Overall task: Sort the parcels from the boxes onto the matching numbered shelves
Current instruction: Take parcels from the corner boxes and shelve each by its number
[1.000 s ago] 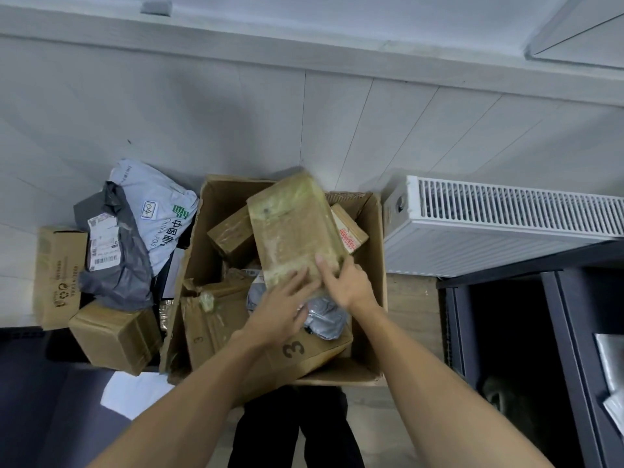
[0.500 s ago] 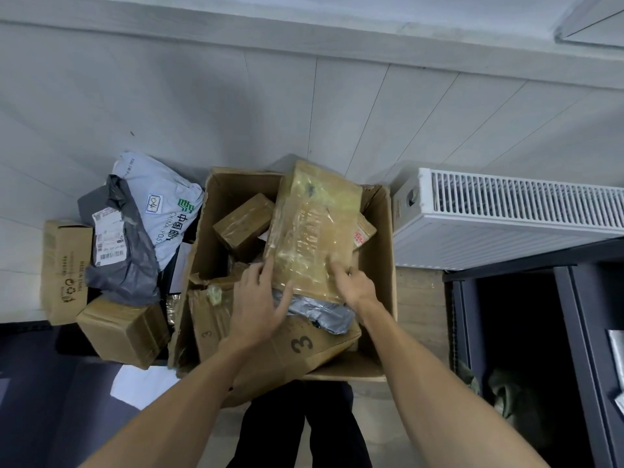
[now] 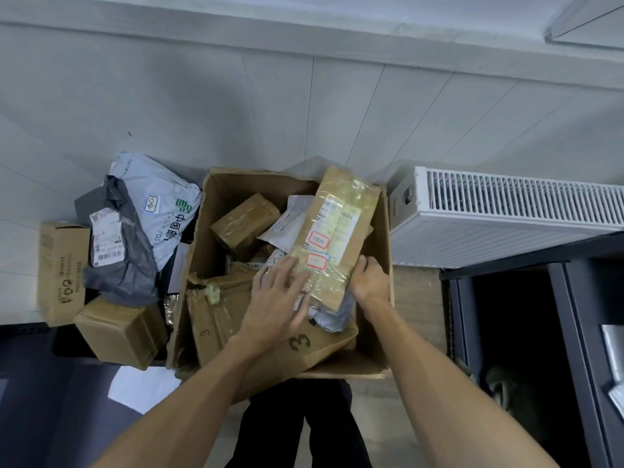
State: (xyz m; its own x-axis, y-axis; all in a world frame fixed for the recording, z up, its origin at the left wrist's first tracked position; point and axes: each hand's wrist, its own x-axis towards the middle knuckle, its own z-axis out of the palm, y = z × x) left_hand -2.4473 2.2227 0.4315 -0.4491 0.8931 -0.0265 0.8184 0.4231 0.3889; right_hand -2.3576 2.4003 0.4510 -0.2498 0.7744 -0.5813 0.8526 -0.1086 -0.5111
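Taped parcel [image 3: 337, 231], one, between left hand [image 3: 277, 298] and right hand [image 3: 369, 282], one box [image 3: 219, 211]

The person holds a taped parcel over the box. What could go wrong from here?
1. The parcel is wrapped in glossy tape. Only the right hand grips it, at its lower edge; the left hand just touches it with straight fingers. It might slip back into the box.
2. Its red-framed labels sit under creased tape, so the number may be misread and the parcel sorted wrongly.
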